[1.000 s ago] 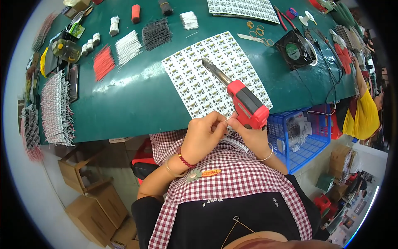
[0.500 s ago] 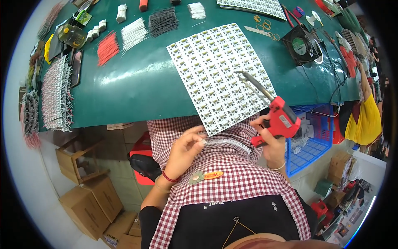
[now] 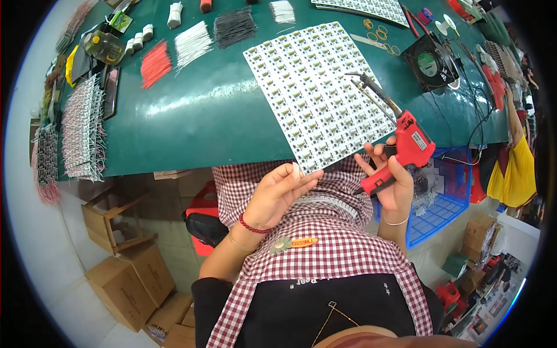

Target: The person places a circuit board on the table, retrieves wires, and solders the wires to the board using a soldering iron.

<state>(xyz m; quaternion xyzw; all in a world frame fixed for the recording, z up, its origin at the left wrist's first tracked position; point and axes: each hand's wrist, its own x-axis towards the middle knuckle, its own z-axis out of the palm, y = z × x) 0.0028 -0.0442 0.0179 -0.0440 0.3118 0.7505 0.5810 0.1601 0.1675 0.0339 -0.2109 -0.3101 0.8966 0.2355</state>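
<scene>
A white panel of circuit boards (image 3: 316,95), covered in rows of small components, lies on the green table with its near corner over the edge. My left hand (image 3: 281,194) pinches that corner between thumb and fingers. In my right hand (image 3: 397,188) is a red soldering gun (image 3: 415,142), gripped by its handle. Its metal tip and thin feed tube point up and left, above the right part of the panel. Whether the tip touches a board cannot be told.
Bundles of red wires (image 3: 155,64), white wires (image 3: 193,43) and black wires (image 3: 234,28) lie at the back. A black fan (image 3: 429,62) stands right of the panel. Stacked wired boards (image 3: 83,130) sit at the left; a blue crate (image 3: 435,223) is below the table.
My left hand has moved up and right and closed on the panel's corner. The soldering gun has shifted right and slightly up, tilting in my right hand. The whole view has shifted slightly.
</scene>
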